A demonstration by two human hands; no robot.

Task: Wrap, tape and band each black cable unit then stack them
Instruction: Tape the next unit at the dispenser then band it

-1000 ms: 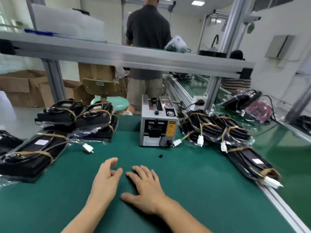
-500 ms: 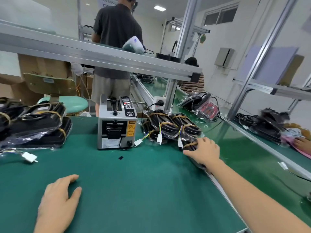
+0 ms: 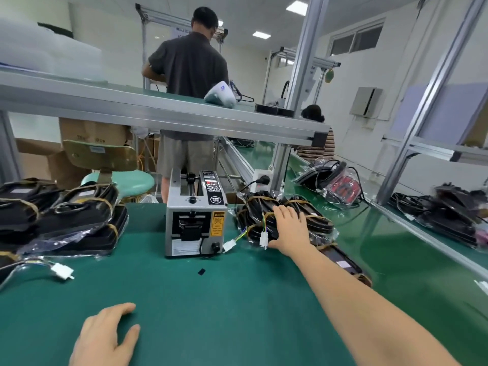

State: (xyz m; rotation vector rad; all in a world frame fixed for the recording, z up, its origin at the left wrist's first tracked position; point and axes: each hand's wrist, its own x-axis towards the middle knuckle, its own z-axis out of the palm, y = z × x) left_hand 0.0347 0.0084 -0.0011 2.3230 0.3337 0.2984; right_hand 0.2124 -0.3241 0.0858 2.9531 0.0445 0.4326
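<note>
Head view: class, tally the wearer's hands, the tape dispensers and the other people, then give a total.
Hands: 2 (left hand, right hand)
Tape dispenser: 1
Other people: 2 (standing person, seated person)
Total: 5

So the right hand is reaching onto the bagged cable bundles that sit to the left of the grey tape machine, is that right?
Not quite. In the head view the right hand rests on the bagged cable bundles to the right of the grey tape machine, not the left.

Bright overhead light; wide-angle edge bowing
</note>
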